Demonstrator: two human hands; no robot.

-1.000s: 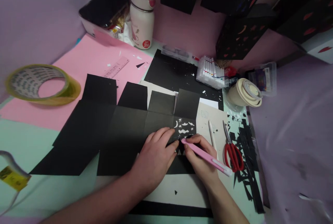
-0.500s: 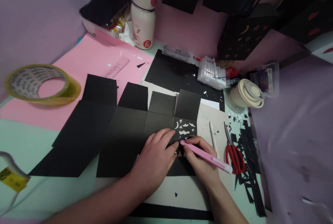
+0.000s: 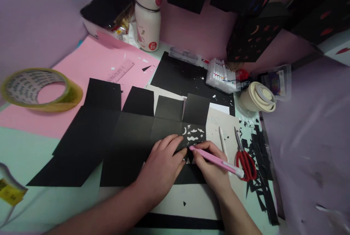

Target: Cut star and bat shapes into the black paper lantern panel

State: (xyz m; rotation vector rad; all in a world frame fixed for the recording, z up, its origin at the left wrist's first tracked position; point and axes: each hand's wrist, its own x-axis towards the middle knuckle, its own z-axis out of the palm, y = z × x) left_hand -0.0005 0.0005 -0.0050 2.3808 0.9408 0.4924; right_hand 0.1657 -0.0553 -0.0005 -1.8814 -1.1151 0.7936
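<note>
Gripping pink tool (image 3: 210, 157), tip unclear, right hand (image 3: 214, 175); flat on black card (image 3: 131, 140), left hand (image 3: 162, 165).

A tape roll (image 3: 71, 92) and a ruler (image 3: 122, 71) lie on pink paper (image 3: 95, 57). A white bottle (image 3: 148, 26) stands beside a dark-topped box (image 3: 108, 7). Markers (image 3: 220, 73) sit near a lidded cup (image 3: 253, 98); red-handled scissors (image 3: 245, 162) lie beside black scraps (image 3: 258, 147).

In the right hand (image 3: 214, 173), the pink pen-shaped tool (image 3: 213, 158) is lifting its rear end slightly, overlapping more of the red scissors (image 3: 248, 165) at centre right. The view is shifting, bringing the tape roll (image 3: 68, 94) nearer the left edge.
</note>
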